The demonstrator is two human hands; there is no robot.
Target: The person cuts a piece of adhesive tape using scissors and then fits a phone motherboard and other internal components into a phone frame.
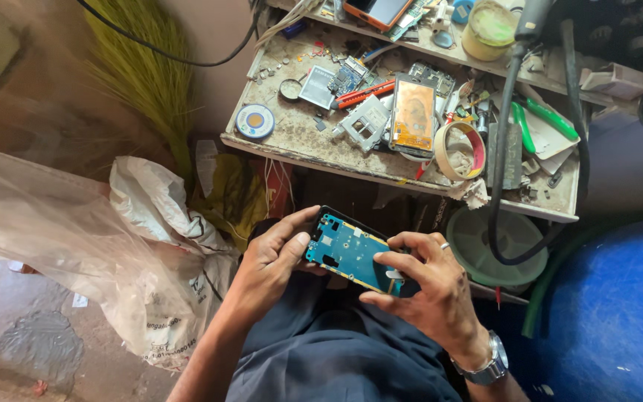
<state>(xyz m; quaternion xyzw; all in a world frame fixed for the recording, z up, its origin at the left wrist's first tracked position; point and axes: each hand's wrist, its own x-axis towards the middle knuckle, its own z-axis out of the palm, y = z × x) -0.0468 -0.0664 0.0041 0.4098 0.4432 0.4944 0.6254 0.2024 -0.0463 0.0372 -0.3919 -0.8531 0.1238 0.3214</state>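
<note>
An opened phone with a blue inner board facing up sits between my two hands above my lap. My left hand grips its left end, thumb lying on the top edge. My right hand holds the right end, with fingertips pinching near the board's lower right corner; a ring and a wristwatch show on that hand and arm.
A cluttered workbench lies ahead with a second phone, a metal frame, a tape roll, a solder spool, green-handled tools and a black hose. Plastic sacks sit left, a blue drum right.
</note>
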